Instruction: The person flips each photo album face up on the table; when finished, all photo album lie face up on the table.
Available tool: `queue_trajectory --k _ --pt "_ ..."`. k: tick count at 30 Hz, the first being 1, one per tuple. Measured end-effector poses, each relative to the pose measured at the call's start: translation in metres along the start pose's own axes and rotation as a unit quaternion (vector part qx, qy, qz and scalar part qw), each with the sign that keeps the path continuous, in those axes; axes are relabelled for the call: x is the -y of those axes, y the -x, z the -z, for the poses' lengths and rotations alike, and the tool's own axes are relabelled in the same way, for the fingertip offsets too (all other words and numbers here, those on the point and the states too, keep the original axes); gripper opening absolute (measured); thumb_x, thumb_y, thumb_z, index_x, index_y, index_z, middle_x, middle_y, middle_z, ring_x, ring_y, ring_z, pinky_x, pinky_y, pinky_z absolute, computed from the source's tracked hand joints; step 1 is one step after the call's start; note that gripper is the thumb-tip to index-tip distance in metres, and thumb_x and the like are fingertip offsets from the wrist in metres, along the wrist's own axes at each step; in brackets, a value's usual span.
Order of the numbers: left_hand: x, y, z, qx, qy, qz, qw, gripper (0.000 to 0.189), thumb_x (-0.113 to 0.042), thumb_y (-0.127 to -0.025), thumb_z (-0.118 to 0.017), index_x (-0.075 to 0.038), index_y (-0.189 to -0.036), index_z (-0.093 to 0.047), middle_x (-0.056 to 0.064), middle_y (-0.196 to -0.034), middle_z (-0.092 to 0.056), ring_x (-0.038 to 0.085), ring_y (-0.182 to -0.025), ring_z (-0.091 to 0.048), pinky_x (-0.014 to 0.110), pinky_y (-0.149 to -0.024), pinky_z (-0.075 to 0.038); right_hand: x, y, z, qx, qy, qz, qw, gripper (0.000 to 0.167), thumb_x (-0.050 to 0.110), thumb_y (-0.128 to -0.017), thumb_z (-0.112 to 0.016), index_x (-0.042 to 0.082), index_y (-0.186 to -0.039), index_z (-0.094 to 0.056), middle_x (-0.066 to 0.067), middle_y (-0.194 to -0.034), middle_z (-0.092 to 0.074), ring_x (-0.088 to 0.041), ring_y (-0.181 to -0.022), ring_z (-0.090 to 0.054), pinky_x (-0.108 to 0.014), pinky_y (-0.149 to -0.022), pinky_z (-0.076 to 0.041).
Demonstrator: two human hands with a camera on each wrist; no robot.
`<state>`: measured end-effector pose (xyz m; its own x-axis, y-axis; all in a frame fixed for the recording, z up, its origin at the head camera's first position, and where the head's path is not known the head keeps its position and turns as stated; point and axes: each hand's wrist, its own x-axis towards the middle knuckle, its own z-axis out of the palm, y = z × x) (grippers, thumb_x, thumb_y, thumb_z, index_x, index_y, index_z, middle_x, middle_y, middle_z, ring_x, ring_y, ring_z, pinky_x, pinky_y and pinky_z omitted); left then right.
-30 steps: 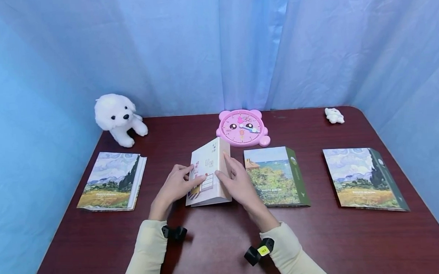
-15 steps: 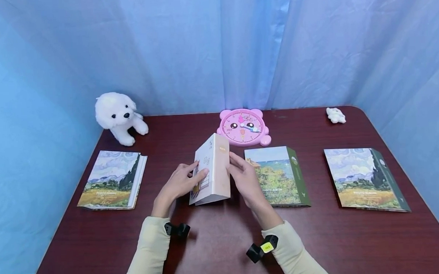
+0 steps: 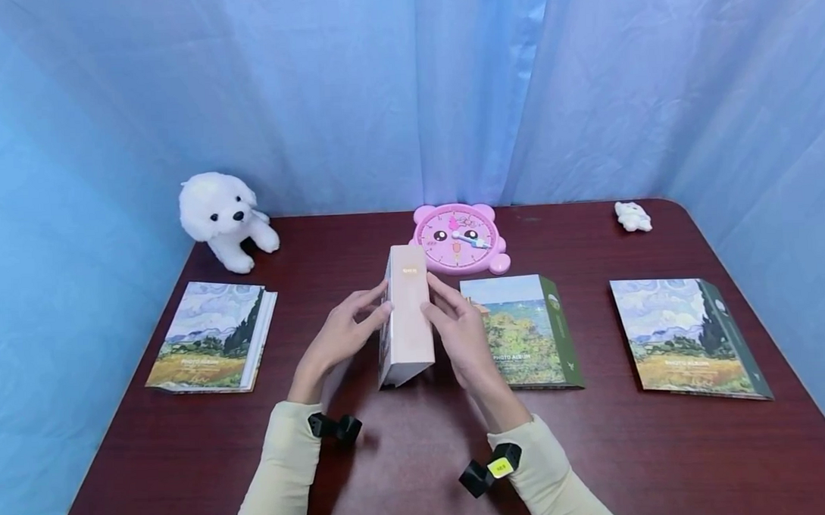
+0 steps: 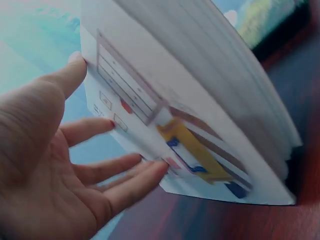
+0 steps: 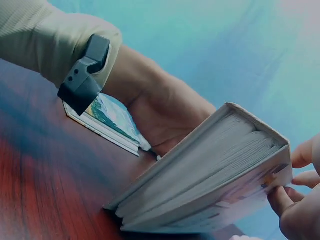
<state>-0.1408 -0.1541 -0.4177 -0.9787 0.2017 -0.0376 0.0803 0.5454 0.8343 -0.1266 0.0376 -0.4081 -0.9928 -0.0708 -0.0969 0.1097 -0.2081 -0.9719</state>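
Note:
A thick photo album (image 3: pixel 410 310) with pale covers stands in front of me with its blank spine facing up. Drawings of furniture decorate its left cover, and bundled pages (image 5: pixel 200 170) show at its end in the right wrist view. My left hand (image 3: pixel 343 328) holds it from the left, fingertips on the decorated cover and thumb by the spine's edge. From the opposite side my right hand (image 3: pixel 459 328) grips it, the thumb at the spine and fingers along the right cover. The right hand's farther fingertips are partly hidden.
Landscape-covered photo albums lie at left (image 3: pixel 210 336), right of centre (image 3: pixel 517 333) and far right (image 3: pixel 684 339) on the dark red table (image 3: pixel 406 455). Behind are a white plush dog (image 3: pixel 220 219), a pink toy clock (image 3: pixel 456 241) and a small white toy (image 3: pixel 632 216). A blue curtain (image 3: pixel 352 100) backs everything.
The pale album has turned from leaning leftward with its front cover showing to upright with the spine up, shifting slightly right. Both hands have moved with it, the left thumb sliding toward the spine.

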Motion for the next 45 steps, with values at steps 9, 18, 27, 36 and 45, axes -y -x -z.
queue_trajectory --k 9,18,27,36,45 --pt "-0.014 0.007 0.019 -0.047 0.045 -0.053 0.9964 0.05 -0.03 -0.094 -0.061 -0.024 -0.142 -0.048 0.005 -0.133 -0.057 0.023 -0.11 -0.063 0.041 -0.085 -0.054 -0.001 -0.001 -0.022 0.002 0.069 0.097 0.9929 0.047 0.002 -0.091 -0.06 0.002 -0.137 -0.051 -0.012 -0.139 -0.047 -0.025 -0.128 -0.049 -0.031 -0.106 -0.04" --pt "-0.01 0.017 0.037 -0.062 0.0 -0.045 0.9971 0.048 -0.031 -0.094 -0.062 -0.023 -0.14 -0.051 0.004 -0.132 -0.059 0.02 -0.108 -0.064 0.042 -0.087 -0.053 -0.001 -0.001 -0.036 0.026 0.13 0.093 0.9868 0.049 0.007 -0.092 -0.061 0.004 -0.139 -0.048 -0.014 -0.145 -0.043 -0.027 -0.13 -0.047 -0.039 -0.107 -0.04" --pt "-0.013 0.023 0.054 -0.064 -0.074 -0.063 0.9931 0.043 -0.024 -0.094 -0.062 -0.016 -0.136 -0.056 0.008 -0.13 -0.059 0.023 -0.109 -0.064 0.041 -0.089 -0.053 -0.015 -0.006 -0.041 0.056 0.135 0.081 0.9859 0.047 0.025 -0.094 -0.061 0.021 -0.14 -0.05 -0.005 -0.146 -0.043 -0.022 -0.13 -0.048 -0.034 -0.106 -0.041" --pt "-0.011 0.025 0.067 -0.059 -0.142 -0.051 0.9867 0.044 -0.027 -0.094 -0.062 -0.013 -0.135 -0.057 0.015 -0.129 -0.057 0.029 -0.107 -0.062 0.046 -0.088 -0.051 -0.036 -0.011 -0.043 0.109 0.23 0.057 0.9654 0.048 0.033 -0.096 -0.057 0.025 -0.142 -0.048 -0.006 -0.148 -0.042 -0.019 -0.133 -0.044 -0.035 -0.105 -0.042" --pt "0.007 0.029 0.082 -0.003 -0.12 0.021 0.9925 0.056 -0.035 -0.096 -0.057 -0.013 -0.146 -0.042 0.022 -0.131 -0.056 0.035 -0.111 -0.061 0.045 -0.083 -0.054 -0.055 -0.016 -0.045 0.113 0.354 0.04 0.9277 0.061 0.036 -0.091 -0.062 0.018 -0.146 -0.043 -0.022 -0.149 -0.035 -0.036 -0.135 -0.038 -0.049 -0.11 -0.033"
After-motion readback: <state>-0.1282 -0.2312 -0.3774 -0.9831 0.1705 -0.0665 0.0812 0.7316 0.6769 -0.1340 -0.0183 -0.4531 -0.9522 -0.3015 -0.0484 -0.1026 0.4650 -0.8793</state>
